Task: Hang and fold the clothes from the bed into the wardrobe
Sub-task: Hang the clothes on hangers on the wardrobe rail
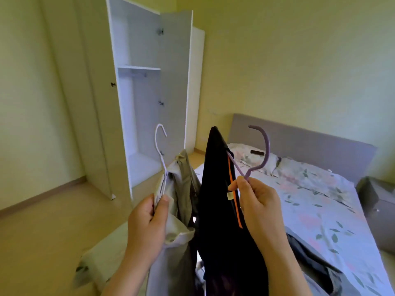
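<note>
My left hand [147, 221] grips a white hanger [160, 150] with a grey-green garment [181, 189] draped on it. My right hand [257, 201] pinches the neck of a purple hanger [259, 150] that carries a black garment [218, 189] with an orange stripe. Both hangers are held up in front of me, hooks upward. The white wardrobe [139, 107] stands ahead on the left with its doors open; a shelf and a rail show inside. The bed [320, 201] lies to the right under a floral sheet.
A dark garment [310, 263] lies on the bed near my right forearm. Pillows [299, 169] and a small dark object [257, 152] sit by the grey headboard [310, 137]. A grey nightstand [376, 208] stands at the far right. Wooden floor [53, 221] stretches to the wardrobe.
</note>
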`<state>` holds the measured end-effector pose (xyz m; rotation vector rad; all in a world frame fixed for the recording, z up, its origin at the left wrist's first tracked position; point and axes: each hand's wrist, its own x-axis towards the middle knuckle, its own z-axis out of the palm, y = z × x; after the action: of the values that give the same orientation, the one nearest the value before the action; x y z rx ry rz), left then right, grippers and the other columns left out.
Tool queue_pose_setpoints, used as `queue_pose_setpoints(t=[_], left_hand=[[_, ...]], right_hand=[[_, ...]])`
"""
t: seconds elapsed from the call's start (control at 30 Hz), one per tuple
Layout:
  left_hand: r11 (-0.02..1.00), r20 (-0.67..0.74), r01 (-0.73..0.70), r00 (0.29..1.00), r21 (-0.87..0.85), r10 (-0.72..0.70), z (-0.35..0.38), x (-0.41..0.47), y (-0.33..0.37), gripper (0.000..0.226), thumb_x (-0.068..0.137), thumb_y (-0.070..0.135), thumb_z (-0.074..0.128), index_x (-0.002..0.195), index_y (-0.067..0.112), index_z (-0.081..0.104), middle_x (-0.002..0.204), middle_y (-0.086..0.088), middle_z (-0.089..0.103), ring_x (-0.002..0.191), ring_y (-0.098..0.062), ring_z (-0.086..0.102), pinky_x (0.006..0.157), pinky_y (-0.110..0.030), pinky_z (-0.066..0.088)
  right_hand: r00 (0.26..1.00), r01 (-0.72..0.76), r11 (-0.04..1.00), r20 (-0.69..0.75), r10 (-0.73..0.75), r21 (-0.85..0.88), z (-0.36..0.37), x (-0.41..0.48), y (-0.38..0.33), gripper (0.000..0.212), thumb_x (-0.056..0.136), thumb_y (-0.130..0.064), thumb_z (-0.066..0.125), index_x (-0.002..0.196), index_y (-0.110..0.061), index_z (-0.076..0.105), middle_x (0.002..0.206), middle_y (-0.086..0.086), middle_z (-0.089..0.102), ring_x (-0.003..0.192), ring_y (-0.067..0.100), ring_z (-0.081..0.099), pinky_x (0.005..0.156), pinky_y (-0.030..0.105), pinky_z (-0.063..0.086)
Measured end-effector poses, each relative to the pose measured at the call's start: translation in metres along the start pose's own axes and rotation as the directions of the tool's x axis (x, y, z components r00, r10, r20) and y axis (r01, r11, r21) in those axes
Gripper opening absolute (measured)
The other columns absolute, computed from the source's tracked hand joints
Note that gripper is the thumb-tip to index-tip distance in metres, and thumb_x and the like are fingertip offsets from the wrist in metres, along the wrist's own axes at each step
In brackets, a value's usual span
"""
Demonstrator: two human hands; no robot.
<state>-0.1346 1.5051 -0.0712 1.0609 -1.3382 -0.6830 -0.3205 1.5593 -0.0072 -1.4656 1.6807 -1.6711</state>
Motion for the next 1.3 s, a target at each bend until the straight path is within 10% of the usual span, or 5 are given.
queue_pose_setpoints(t=[0.7, 1.3], left_hand=[[0.989, -0.305, 0.097, 0.951, 0.113, -0.059, -0.224, 0.042, -0.046, 0.042, 0.096, 0.019, 0.054, 0.059, 0.013, 0.037, 0.044, 0.008, 0.031, 0.042, -0.005, 0.027, 0.04, -0.015, 0.022], [0.954, -0.577, 0.257, 0.807, 0.153, -0.126, -0.296, 0.147, -0.127, 0.04, 0.094, 0.025, 0.057, 0.062, 0.008, 0.04, 0.051, 0.0, 0.032, 0.048, -0.012, 0.031, 0.042, -0.018, 0.025]], right_hand=[[0.956, -0.013, 0.976, 0.288, -0.051, 0.217, 0.231, -0.036, -0.063, 0.035, 0.096, -0.021, 0.052, 0.064, -0.013, 0.064, 0.039, -0.009, 0.035, 0.036, 0.005, 0.031, 0.041, 0.018, 0.029], [0.747, -0.132, 0.956, 0.66, -0.077, 0.261, 0.418, 0.052, -0.056, 0.033, 0.096, -0.03, 0.049, 0.074, -0.016, 0.069, 0.043, -0.004, 0.04, 0.037, 0.008, 0.034, 0.046, 0.028, 0.031]])
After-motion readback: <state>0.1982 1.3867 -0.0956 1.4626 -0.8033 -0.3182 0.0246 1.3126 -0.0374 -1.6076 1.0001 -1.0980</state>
